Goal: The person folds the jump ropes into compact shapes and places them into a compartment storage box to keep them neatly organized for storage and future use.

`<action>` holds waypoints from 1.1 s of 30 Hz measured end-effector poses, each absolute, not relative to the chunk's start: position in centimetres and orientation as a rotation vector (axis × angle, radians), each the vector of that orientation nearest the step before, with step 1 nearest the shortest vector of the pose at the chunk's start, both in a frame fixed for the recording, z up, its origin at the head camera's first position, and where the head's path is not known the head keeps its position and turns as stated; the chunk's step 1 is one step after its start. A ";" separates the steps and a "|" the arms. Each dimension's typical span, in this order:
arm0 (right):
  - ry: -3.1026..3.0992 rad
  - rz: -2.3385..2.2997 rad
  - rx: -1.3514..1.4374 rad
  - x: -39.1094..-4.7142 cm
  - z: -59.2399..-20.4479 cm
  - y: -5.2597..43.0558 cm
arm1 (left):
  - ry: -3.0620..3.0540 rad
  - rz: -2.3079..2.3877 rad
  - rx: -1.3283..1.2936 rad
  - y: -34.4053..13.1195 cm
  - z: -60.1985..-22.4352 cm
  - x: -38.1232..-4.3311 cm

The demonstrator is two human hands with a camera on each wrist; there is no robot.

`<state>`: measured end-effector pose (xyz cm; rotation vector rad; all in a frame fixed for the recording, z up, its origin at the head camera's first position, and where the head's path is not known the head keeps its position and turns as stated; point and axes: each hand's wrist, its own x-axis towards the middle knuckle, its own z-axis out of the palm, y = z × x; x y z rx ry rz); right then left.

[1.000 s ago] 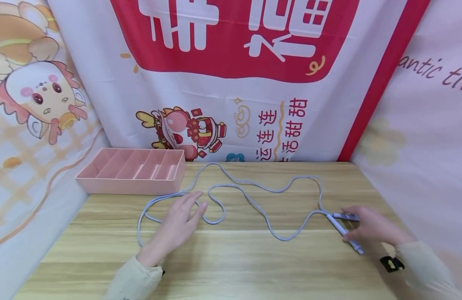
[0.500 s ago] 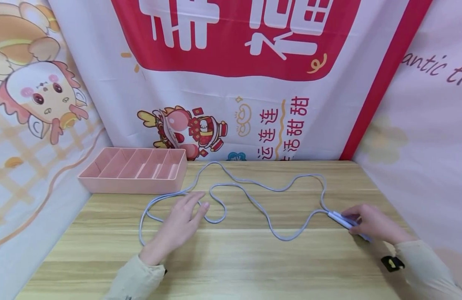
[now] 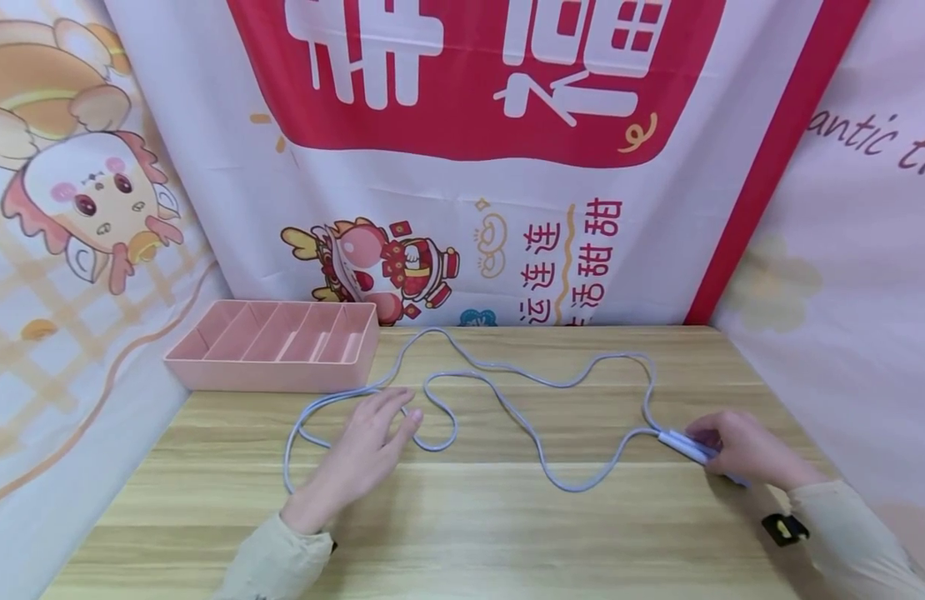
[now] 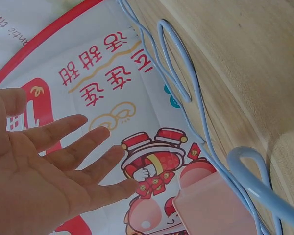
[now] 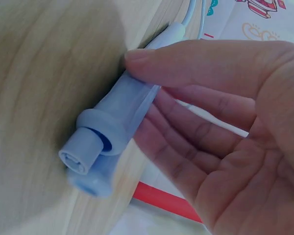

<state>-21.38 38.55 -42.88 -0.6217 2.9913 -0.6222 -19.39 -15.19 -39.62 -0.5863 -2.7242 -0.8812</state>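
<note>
A light blue jump rope [image 3: 575, 489] lies in loose curves across the wooden table. Its two handles [image 3: 680, 445] lie side by side at the right end of the table, and my right hand [image 3: 749, 452] pinches them together between thumb and fingers. Close up in the right wrist view, the thumb presses on one handle [image 5: 132, 95] and both capped ends stick out beyond it. My left hand [image 3: 361, 450] is held over the left loops of the rope with its fingers spread and relaxed, gripping nothing. The left wrist view shows thicker-looking nearby rope [image 4: 274, 201] beside that palm.
A pink divided box [image 3: 260, 377] stands at the table's back left corner, close to the rope. Behind the table [image 3: 507, 542] hangs a red and white printed cloth [image 3: 462, 179]. Printed cloths also cover both sides.
The right hand has drawn the two spread handles together into a parallel pair. The left hand has stayed nearly still, and the rope's curves look the same.
</note>
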 end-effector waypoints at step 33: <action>2.940 -0.598 -0.580 -21.5 -43.1 37.8 | -2.696 -0.846 -0.616 -15.1 -39.8 -19.2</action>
